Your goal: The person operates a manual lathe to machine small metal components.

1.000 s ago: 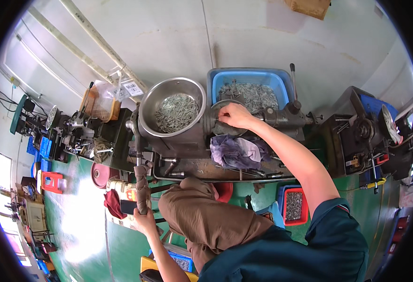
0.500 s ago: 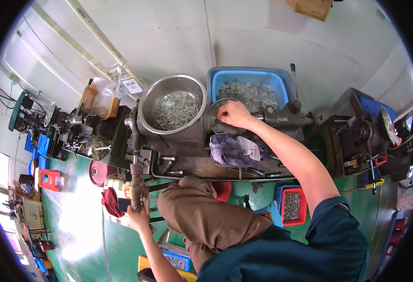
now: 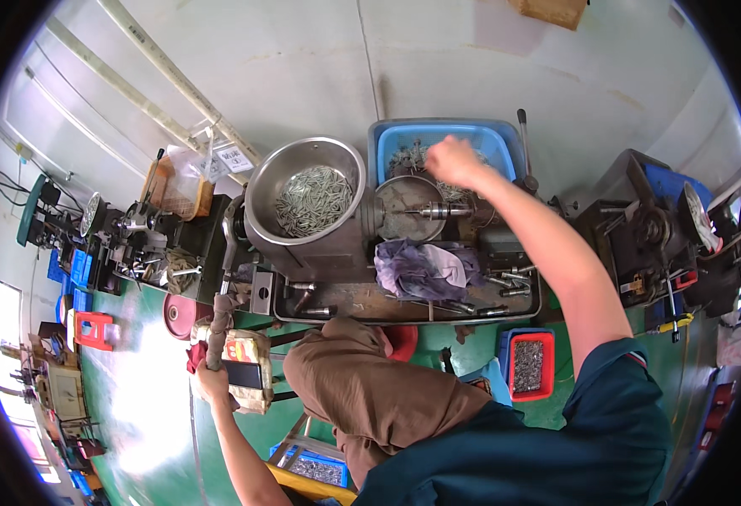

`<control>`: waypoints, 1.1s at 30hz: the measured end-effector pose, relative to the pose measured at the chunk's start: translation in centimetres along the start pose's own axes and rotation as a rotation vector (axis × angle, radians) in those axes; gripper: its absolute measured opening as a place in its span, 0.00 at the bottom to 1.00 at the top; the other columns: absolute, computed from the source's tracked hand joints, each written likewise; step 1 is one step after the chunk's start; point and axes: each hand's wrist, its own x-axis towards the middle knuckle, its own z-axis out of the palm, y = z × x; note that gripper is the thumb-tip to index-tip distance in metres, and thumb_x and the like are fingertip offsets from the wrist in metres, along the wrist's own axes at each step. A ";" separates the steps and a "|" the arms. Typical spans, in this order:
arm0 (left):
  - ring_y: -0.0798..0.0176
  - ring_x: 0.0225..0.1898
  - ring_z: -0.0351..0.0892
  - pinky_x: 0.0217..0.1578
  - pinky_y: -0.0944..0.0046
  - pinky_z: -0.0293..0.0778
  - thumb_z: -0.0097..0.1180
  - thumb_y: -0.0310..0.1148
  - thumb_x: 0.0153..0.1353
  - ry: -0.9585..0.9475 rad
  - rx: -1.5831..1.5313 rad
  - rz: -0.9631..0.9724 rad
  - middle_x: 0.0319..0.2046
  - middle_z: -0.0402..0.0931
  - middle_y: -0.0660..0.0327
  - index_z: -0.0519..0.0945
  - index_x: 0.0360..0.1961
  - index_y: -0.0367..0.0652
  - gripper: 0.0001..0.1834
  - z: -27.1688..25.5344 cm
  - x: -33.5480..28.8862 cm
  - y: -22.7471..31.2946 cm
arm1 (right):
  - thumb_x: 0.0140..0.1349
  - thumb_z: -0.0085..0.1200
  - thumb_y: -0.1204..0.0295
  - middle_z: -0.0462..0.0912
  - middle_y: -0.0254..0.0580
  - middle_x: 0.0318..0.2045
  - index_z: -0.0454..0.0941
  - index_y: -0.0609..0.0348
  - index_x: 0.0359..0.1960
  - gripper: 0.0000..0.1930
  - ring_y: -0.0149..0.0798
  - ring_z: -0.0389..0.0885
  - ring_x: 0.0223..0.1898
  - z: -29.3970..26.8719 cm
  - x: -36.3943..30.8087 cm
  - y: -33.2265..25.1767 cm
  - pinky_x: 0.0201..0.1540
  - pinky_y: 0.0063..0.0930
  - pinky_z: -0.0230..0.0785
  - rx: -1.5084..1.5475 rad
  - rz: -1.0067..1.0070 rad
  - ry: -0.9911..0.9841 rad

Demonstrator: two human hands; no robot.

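Note:
My left hand [image 3: 212, 384] is wrapped around the cloth-bound grip of a long lever [image 3: 217, 337] at the left of the bench machine [image 3: 324, 260]. Over the blue plastic basket [image 3: 508, 152], my right hand [image 3: 456, 160] hangs with its fingers curled together; whatever they hold, if anything, is hidden. Small metal parts [image 3: 406, 160] lie in that basket. Below the hand, a metal spindle [image 3: 434, 211] points left across a round metal dish [image 3: 400, 221]. On top of the machine, a steel bowl [image 3: 256, 202] contains many slim metal pins [image 3: 313, 201].
A crumpled purple rag [image 3: 408, 270] lies on the machine's front tray [image 3: 349, 297], beside several metal tools. Another lever [image 3: 522, 135] stands upright at the right. On the floor sit a red bin [image 3: 549, 363] of small parts and a stool. Other machines flank both sides.
My right hand has risen from the round dish to above the basket, uncovering the spindle. My left hand has swung the lever to the left, and the spindle now extends over the dish.

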 end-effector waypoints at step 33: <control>0.45 0.26 0.74 0.28 0.54 0.68 0.55 0.33 0.39 0.036 -0.112 0.028 0.22 0.74 0.48 0.75 0.29 0.37 0.14 0.0 -0.6 0.3 | 0.51 0.48 0.52 0.70 0.48 0.10 0.66 0.61 0.11 0.24 0.51 0.71 0.17 -1.5 -22.8 14.0 0.21 0.39 0.62 -0.228 0.423 0.442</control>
